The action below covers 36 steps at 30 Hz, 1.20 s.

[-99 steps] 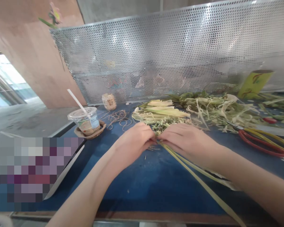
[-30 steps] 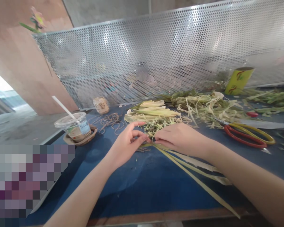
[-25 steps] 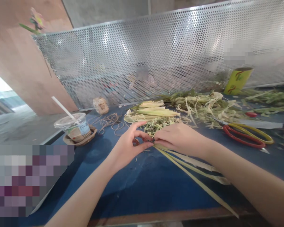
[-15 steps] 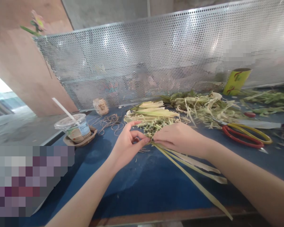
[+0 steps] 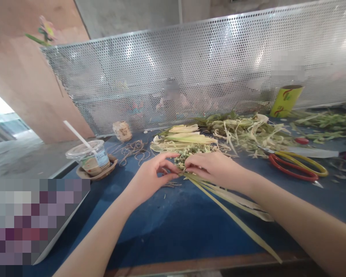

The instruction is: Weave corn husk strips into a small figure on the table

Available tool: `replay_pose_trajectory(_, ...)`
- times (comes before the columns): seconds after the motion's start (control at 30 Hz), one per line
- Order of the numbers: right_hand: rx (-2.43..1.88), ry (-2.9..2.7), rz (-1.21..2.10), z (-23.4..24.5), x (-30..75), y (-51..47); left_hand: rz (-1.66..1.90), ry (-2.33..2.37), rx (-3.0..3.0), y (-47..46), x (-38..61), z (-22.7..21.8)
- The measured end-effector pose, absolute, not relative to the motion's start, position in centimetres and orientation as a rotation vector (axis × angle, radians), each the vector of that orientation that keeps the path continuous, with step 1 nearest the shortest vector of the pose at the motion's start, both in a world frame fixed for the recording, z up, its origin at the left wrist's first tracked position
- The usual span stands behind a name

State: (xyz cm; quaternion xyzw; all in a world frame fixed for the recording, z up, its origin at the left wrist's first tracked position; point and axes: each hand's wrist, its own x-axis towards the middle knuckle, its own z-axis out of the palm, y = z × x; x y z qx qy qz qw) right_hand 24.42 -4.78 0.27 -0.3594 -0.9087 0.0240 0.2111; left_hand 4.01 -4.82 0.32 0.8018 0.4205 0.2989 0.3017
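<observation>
My right hand (image 5: 216, 169) lies palm down well left of the scissors (image 5: 296, 167), its fingers closed over the gathered end of the long leaf strips (image 5: 233, 215). The strips run out from under that hand toward me, passing on the near side of the scissors, with the longest reaching the near edge of the blue worktop (image 5: 167, 227). My left hand (image 5: 151, 179) sits farther left of the scissors, touching the right hand at the fingertips. Its forefinger is stretched over the top, and the thumb and the other fingers are drawn in narrow on the same end of the strips. What they pinch is too small to see clearly, but it looks like the spot where the strips meet the little green sprigs (image 5: 187, 152). Those sprigs lie just beyond my fingertips, left of the scissors. Behind them is a neat pile of pale husk pieces (image 5: 184, 138), and a looser heap of trimmings (image 5: 248, 130) spreads behind the scissors. A coil of twine (image 5: 134, 148) lies far left of the scissors, and a lidded drink cup (image 5: 89, 157) with a straw stands farther left again. A yellow tube (image 5: 285, 100) leans against the perforated metal screen (image 5: 190, 69) behind the scissors.
</observation>
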Motion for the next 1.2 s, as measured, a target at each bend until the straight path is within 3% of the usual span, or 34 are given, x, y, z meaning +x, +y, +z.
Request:
replay_pose_trajectory(0.3, -0.989, -2.376, 0.36, 0.1, 23.7, -4.7, 0.85, 1.075, 1.86, -5.0, 4.0, 0.8)
replay_pose_trajectory(0.67, -0.945, -1.781, 1.154, -0.7, 22.4, -4.0, 0.981, 1.085, 1.945, -5.3, 4.5, 0.5)
replay_pose_trajectory(1.2, -0.722, -1.507, 1.449, -0.6, 22.2, -3.7, 1.106, 1.054, 1.862, -5.3, 5.5, 0.4)
